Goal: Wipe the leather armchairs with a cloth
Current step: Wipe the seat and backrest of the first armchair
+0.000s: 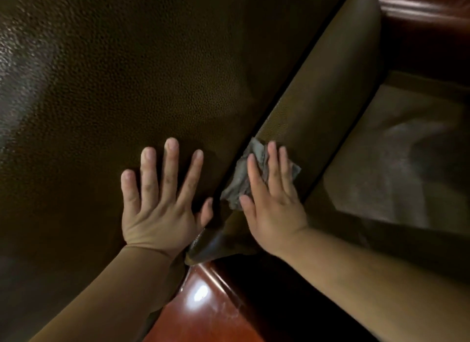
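Grey, crumpled wiping cloth (244, 173) lies just right of centre in the frame, pressed onto the narrow side panel of dark brown pebbled leather (318, 105) that runs diagonally from lower centre to upper right. The right hand (273, 201) lies flat over the cloth, fingers straight and close together, thumb out to the left touching the cloth's lower edge; part of the cloth shows bunched beyond the fingertips and along the seam. The left hand (160, 206), in the lower centre, rests palm-down on the broad dark brown leather cushion (127, 74) that fills the left of the frame, fingers spread wide and straight, holding nothing.

Judging by this, the step in hand is wiping the panel beside the deep seam. To do it well, the cloth probably wants flattening under the palm so more of it meets the leather, then long strokes along the panel toward the upper right. The left hand bracing the cushion should help open the crease. Glossy reddish-brown wooden trim (203, 303) at the bottom may need a pass too.
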Motion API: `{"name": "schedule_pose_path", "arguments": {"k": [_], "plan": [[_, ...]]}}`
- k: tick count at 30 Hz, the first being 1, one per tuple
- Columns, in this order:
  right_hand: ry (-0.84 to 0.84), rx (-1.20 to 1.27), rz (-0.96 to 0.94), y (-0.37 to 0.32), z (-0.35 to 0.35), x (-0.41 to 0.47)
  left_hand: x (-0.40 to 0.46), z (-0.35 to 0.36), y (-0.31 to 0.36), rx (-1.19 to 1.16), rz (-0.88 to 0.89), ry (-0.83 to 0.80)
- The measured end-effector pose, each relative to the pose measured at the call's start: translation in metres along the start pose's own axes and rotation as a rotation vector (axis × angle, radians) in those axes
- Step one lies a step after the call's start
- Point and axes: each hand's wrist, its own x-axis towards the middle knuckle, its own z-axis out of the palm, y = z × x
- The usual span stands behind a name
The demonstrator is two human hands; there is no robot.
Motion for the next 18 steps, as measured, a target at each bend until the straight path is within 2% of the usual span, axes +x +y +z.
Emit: {"name": "schedule_pose_path", "arguments": {"k": [3,6,8,11,13,14,16,18], "plan": [[0.065,-0.068,-0.010,0.035,-0.022,0.056,0.003,0.002,0.001,0.009,-0.012,0.023],[0.236,-0.043,0.223,0.069,-0.058,0.122,0.008,0.004,0.007,0.007,-0.019,0.021],[0.259,-0.005,0.296,0.068,-0.056,0.122,0.009,-0.001,0.008,-0.020,-0.026,-0.032],[0.144,0.059,0.200,0.036,-0.025,0.058,0.008,-0.020,0.019,-0.091,-0.050,-0.152],[-0.032,0.072,0.095,0.028,-0.016,0.015,0.026,-0.029,0.041,-0.153,0.051,-0.230],[-0.062,0.064,0.039,0.037,-0.018,0.014,0.043,-0.029,0.050,-0.163,0.121,-0.228],[0.026,0.026,-0.017,0.068,-0.036,0.051,0.084,-0.022,0.063,-0.115,0.211,-0.181],[0.190,-0.039,0.044,0.101,-0.062,0.108,0.114,-0.014,0.068,-0.095,0.231,-0.139]]}}
